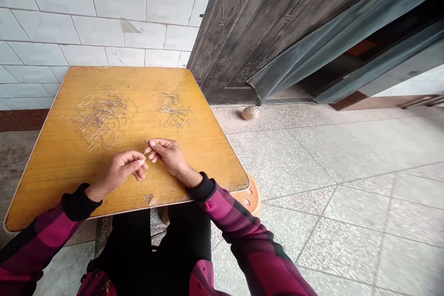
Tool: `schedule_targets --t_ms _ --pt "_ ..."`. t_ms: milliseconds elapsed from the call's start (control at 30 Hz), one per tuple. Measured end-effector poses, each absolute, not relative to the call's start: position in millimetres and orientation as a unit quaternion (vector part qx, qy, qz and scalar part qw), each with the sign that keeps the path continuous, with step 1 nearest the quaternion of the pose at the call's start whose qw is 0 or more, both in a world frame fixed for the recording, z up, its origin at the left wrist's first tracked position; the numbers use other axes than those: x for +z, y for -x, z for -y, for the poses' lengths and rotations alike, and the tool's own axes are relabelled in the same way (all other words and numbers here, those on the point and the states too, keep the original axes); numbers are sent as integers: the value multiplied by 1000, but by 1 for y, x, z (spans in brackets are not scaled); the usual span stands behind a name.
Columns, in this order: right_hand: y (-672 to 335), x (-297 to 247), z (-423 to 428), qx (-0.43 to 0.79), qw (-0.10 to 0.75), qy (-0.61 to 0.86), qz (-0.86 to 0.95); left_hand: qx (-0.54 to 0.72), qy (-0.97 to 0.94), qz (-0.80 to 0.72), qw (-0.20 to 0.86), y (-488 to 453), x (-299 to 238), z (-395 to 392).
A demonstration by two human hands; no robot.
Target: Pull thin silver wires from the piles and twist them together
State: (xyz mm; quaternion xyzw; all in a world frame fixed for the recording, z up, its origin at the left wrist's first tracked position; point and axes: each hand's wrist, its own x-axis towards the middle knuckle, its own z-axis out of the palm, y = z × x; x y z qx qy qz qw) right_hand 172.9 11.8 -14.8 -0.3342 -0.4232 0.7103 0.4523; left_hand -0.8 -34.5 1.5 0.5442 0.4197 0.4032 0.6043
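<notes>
Between my two hands is a short, thin, pale wire [144,153], its small visible part bridging the fingertips. My left hand [121,169] pinches one side of it with thumb and index finger. The other side is pinched in my right hand [169,153], just to the right and slightly farther away. Both hands are over the near part of the wooden table [208,157]. Beyond my left hand lies a large, loose pile of thin wires [104,120]; a smaller pile of wires [174,110] lies beyond my right hand.
An orange plastic stool [255,196] shows under the table's right corner. Past the table are a white tiled wall [118,4] and a dark wooden door [239,23] with a grey-green curtain [305,60]. A round, pale object [250,113] lies on the floor.
</notes>
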Motion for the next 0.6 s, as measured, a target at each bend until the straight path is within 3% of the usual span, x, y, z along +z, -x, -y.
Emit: schedule_targets --t_ms 133,333,467,600 --pt "-176 -14 -13 702 453 339 433 405 -525 -398 634 3 2 32" --pt "-192 -13 -18 609 484 386 495 473 -346 -422 692 16 -1 18" --pt "-203 -8 -7 387 510 445 627 486 -292 -419 709 19 -1 13" --pt "-206 13 28 157 453 383 790 486 -324 -441 681 18 -1 14"
